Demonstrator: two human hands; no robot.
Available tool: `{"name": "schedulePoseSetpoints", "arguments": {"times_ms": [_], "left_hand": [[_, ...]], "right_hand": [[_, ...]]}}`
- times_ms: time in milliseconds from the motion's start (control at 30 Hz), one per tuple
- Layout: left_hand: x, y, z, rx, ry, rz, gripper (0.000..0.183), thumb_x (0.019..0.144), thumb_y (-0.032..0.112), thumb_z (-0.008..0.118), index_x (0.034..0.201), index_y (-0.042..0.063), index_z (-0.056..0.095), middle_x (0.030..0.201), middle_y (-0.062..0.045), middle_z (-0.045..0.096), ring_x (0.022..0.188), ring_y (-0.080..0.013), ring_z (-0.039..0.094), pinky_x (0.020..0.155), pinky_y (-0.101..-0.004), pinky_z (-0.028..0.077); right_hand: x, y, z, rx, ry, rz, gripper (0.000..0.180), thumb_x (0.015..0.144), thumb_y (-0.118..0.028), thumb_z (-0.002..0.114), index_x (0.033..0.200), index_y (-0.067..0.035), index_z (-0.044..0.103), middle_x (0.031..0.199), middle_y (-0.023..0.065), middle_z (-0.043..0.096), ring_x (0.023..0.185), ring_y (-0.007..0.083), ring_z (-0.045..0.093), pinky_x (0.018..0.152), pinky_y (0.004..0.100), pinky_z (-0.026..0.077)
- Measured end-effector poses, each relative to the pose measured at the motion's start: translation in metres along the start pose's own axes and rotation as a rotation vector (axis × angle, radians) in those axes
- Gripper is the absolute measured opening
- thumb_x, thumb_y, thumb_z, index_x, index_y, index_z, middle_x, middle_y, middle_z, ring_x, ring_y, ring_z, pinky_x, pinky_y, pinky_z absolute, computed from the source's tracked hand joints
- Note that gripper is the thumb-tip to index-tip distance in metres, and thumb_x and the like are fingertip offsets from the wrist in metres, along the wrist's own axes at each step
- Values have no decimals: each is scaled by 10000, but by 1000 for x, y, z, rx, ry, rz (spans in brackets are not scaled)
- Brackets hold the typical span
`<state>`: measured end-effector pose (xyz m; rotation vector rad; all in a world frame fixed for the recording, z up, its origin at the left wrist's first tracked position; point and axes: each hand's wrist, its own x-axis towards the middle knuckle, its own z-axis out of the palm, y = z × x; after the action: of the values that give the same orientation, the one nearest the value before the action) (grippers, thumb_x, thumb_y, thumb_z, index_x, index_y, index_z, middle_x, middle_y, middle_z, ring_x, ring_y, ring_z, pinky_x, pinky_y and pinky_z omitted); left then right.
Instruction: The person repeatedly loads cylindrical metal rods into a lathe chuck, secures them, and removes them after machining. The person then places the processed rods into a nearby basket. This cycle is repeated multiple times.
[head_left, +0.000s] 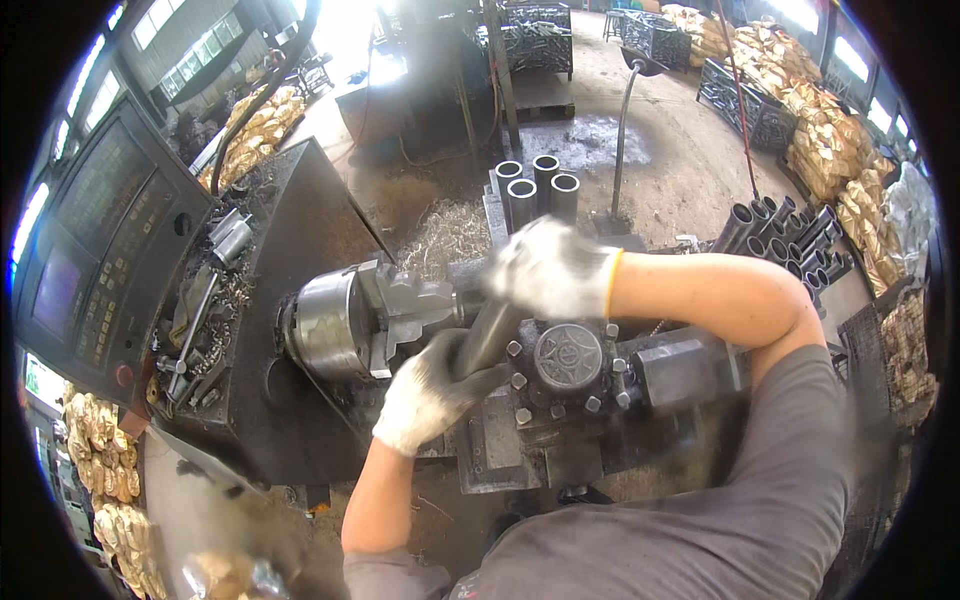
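Observation:
Both my hands, in soiled white work gloves, hold a dark metal tube (487, 337) that slants between the lathe chuck and the tool post. My left hand (435, 386) grips its lower end. My right hand (551, 270), blurred, closes over its upper end. Left of the hands is the steel lathe chuck (330, 322) with its stepped jaws (412, 307). The square tool post (568, 357) with several bolts lies just right of the tube. Beyond my right hand several metal tubes (522, 191) stand upright.
The control panel (97, 262) and a chip-strewn ledge with a T-handled wrench (196, 330) are at left. A lamp on a bent stalk (622, 135) rises behind the lathe. More metal tubes (776, 244) are stacked at right, near wrapped bundles (825, 150). Metal shavings (446, 236) lie behind the chuck.

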<state>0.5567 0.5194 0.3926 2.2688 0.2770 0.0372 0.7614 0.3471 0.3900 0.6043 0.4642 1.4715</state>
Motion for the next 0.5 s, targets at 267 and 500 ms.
{"name": "schedulePoseSetpoints", "arguments": {"times_ms": [267, 500], "left_hand": [[-110, -220, 67, -413, 348, -225, 268, 941, 137, 720, 1152, -27, 732, 1041, -84, 756, 905, -169, 682, 855, -309, 552], [-266, -479, 69, -1201, 1489, -574, 429, 1047, 546, 464, 1079, 142, 604, 822, -10, 462, 827, -204, 521, 798, -511, 450]], "right_hand": [[5, -85, -19, 2339, -816, -166, 283, 747, -254, 743, 954, -74, 813, 892, 190, 777, 821, 356, 775, 737, 467, 620], [5, -141, -41, 2832, -710, -267, 487, 695, -443, 816, 921, -14, 775, 870, 222, 755, 800, 381, 733, 742, 480, 564]]}}
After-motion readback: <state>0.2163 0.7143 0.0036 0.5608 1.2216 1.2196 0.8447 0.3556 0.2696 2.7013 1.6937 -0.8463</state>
